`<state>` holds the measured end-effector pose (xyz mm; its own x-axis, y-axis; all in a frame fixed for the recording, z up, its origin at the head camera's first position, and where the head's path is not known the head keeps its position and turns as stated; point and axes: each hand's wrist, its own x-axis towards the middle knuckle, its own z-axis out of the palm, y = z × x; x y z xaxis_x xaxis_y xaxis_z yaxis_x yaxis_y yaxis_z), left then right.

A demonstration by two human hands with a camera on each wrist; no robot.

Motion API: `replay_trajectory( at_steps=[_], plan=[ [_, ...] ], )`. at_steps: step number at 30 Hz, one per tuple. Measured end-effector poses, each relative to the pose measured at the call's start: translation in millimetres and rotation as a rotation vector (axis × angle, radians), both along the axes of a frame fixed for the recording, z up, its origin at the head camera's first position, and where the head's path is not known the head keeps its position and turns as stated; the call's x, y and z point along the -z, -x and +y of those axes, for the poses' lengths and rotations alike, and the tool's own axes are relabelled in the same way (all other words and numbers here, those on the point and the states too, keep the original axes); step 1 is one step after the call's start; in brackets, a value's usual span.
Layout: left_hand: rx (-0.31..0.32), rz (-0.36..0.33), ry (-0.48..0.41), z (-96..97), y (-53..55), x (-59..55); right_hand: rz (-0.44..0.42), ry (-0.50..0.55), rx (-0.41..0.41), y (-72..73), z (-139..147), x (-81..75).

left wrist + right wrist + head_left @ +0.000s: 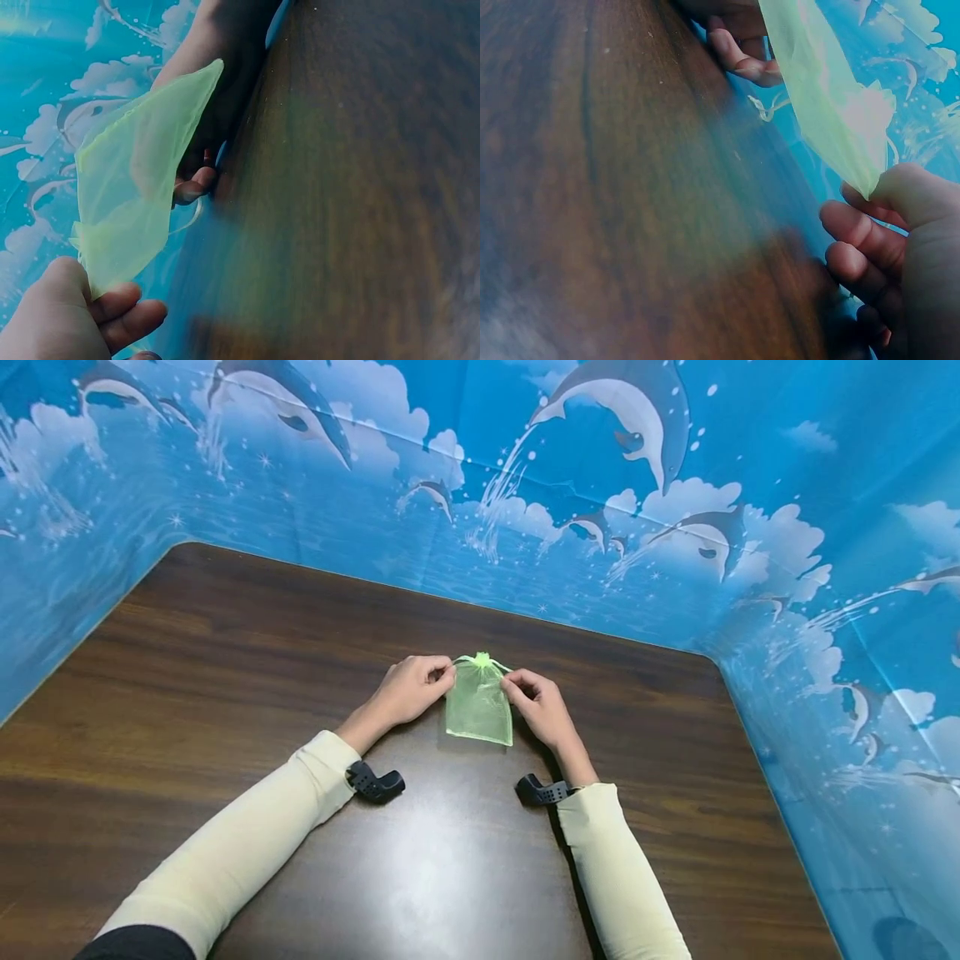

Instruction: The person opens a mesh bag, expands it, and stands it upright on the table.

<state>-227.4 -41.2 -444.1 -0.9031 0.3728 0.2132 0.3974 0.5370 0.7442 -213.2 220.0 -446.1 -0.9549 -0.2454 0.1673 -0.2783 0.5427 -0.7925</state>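
"Where's the green pouch (480, 706)?"
"Over the bench (262, 627): in the head view, four o'clock from the left fingers (444, 682), eight o'clock from the right fingers (512, 692)."
"Their grip?"
"Each pinches an upper corner."

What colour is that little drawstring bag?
Light yellowish green; the bag shows best in the head view.

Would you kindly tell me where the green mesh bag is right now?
In the head view, the green mesh bag is near the centre, pinched between the left hand and right hand, over the dark wooden table.
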Motion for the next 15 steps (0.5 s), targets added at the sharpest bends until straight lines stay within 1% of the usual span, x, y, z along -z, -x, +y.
replay_trajectory(
  at_steps=[5,8,11,15],
  plan=[
    [-0.019,0.001,0.017,3.3,3.9,-5.2,0.016,-0.012,-0.009,4.2,2.5,-3.3],
    [-0.024,0.012,0.035,4.9,4.6,-5.7,0.019,-0.016,-0.028,4.3,3.0,-2.8],
    [0.000,0.035,0.052,5.0,4.3,-4.2,0.007,0.002,-0.027,3.1,2.7,-1.3],
    [0.053,0.064,0.082,3.7,2.2,-0.1,-0.014,0.032,-0.018,1.1,1.7,1.6]
  ],
)
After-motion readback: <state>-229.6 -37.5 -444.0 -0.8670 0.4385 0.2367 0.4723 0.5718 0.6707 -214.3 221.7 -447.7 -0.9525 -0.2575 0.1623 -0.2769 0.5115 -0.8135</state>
